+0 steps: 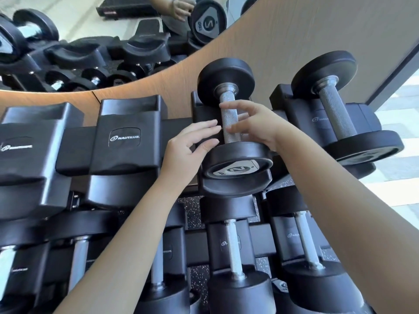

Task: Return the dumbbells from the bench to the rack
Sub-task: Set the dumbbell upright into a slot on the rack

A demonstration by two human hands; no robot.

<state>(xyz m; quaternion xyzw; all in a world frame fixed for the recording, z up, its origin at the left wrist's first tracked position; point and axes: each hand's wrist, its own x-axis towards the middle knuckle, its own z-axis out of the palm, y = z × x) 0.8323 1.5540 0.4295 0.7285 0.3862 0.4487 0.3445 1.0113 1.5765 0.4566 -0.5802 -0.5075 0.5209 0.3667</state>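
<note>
A black dumbbell [229, 117] with a knurled steel handle lies in a saddle on the top row of the black rack [74, 141]; its front plate carries a silver label. My right hand [254, 123] reaches over the handle from the right, index finger and thumb lying across the steel with fairly straight fingers. Just left of the handle, my left hand [190, 143] has its fingers extended, fingertips beside the bar and thumb touching the front plate's rim.
A second dumbbell [335, 109] sits in the saddle to the right. Two bare Nautilus saddles [124, 137] are on the left. Several dumbbells [233, 245] fill the lower row. A mirror [90, 41] and a wood panel wall [294, 30] stand behind.
</note>
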